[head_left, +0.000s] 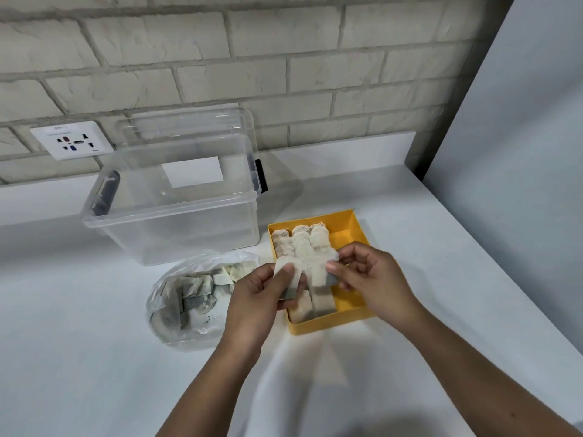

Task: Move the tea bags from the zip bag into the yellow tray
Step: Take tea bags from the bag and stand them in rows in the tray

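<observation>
Hidden partly behind the hands: rows of papery tea bags (299, 239) in the square yellow tray (347, 230), towards the desk's (94, 357) right edge. Pinched by curled fingers of left hand (262, 298) and right hand (369, 279): held tea bags (315, 269), count unclear. More inside the crumpled clear zip bag (176, 307), just left.

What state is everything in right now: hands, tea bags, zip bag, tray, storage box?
Left hand: grips the held tea bags.
Right hand: pinches the held tea bags.
Held tea bags: in the air above the tray, between both hands.
Zip bag: open, more tea bags inside.
Yellow tray: left part filled with rows of tea bags, right strip bare.
Clear box: open, lid raised behind.
</observation>
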